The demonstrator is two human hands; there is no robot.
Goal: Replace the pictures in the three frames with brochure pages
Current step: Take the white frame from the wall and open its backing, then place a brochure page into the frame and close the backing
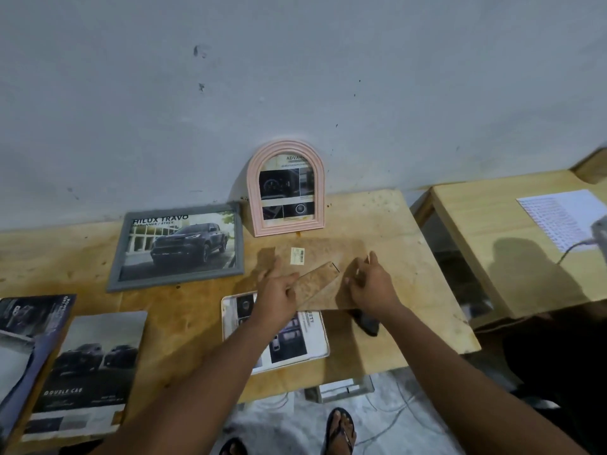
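Note:
My left hand (279, 292) and my right hand (371, 287) both hold a brown frame backing board (328, 254) with a barcode sticker and a fold-out stand. The board hovers over the far end of a white frame (226, 323) that lies flat with a brochure page (289, 343) in it. A pink arched frame (285, 188) leans on the wall and shows a brochure page. To its left, a grey frame (179, 247) shows a truck brochure page. Brochures (85, 372) lie at the near left of the table.
A dark object (366, 321) lies under my right wrist on the wooden table (410, 274). A second table (476, 224) on the right carries a printed sheet (558, 215) and a white device with a cable (601, 231). My sandalled foot (340, 428) is below the table edge.

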